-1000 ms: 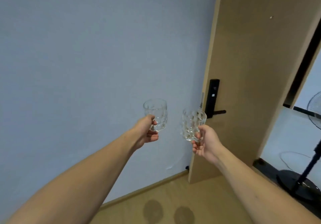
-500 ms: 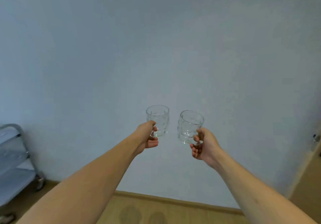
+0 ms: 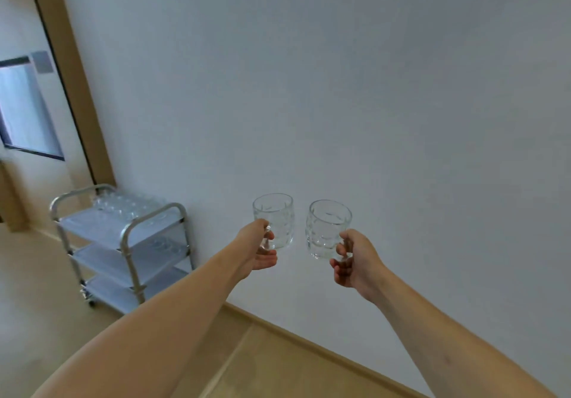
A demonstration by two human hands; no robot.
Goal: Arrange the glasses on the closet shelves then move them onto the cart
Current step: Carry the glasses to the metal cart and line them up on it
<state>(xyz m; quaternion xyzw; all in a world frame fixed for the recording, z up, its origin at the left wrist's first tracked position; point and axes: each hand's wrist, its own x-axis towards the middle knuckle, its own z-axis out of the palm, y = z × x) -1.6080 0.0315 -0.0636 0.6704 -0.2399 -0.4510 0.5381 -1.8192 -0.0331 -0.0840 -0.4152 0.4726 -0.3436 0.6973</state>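
Two bare arms reach forward at chest height toward a plain pale wall. The left hand (image 3: 258, 247) curls its fingers round the handle of a clear dimpled glass mug (image 3: 274, 219), held upright. The right hand (image 3: 352, 261) grips the handle of a second glass mug (image 3: 327, 227), also upright, just beside the first but not touching. Well to the left stands a three-tier metal cart (image 3: 123, 243) against the wall, with more glasses (image 3: 129, 206) on its top shelf. No writing is readable.
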